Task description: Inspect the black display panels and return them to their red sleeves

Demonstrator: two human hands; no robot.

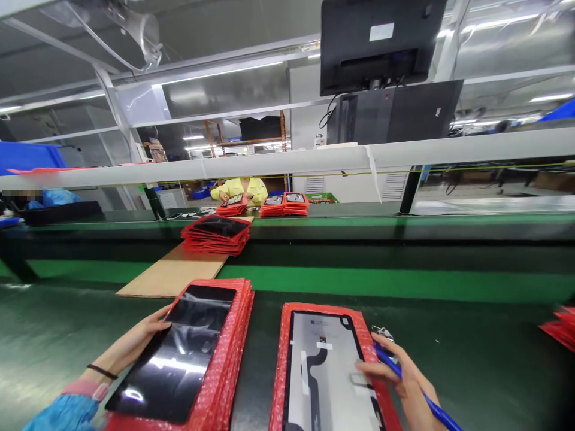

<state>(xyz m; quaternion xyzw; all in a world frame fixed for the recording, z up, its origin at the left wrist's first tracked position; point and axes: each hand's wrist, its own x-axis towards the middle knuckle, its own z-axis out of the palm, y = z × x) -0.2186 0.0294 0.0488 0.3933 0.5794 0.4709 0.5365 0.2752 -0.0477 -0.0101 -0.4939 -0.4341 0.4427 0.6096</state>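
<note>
A glossy black tablet screen (pixel 184 350) lies face up on a stack of red bubble-wrap sleeves (pixel 236 335). My left hand (pixel 139 341) grips its upper left edge, thumb on the glass. To the right, a second tablet screen (pixel 336 383) shows its pale back, with a dark flex cable and tape strips, on another red bubble-wrap sleeve (pixel 279 371). Held in my right hand (pixel 406 377) is a blue pen (pixel 438 410); the fingers, slightly blurred, reach over that screen's right edge. A small metallic item (pixel 383 333) lies partly hidden behind this hand.
Beyond the dark green bench (pixel 476 359), a brown board (pixel 173 272) bridges to another bench, with a stack of red sleeves (pixel 215 234) on it. A co-worker in yellow (pixel 245 188) handles more screens there. A white rail (pixel 278 161) crosses ahead; red sleeves (pixel 561 326) lie far right.
</note>
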